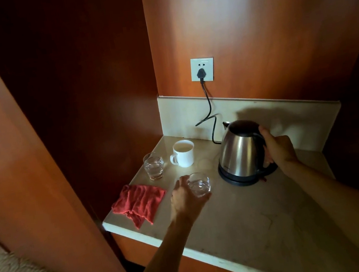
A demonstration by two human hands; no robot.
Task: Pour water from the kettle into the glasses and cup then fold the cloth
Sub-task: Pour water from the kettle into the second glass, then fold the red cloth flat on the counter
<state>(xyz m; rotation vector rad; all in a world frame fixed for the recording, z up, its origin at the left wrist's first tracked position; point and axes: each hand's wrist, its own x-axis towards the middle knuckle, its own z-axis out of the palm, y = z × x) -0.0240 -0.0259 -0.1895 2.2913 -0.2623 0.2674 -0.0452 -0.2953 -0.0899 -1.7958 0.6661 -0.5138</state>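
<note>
Pouring looks done: right hand (278, 147) gripping kettle (241, 152) handle, left hand (185, 199) holding near glass (199, 184); cloth (139, 203) left of it unfolded.

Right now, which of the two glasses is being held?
The near glass, in front of the kettle, with the left hand wrapped round it. The far glass stands untouched beside the white cup, behind the red cloth.

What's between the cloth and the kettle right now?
In the head view, the near glass, gripped by the left hand, sits between the cloth and kettle.
</note>
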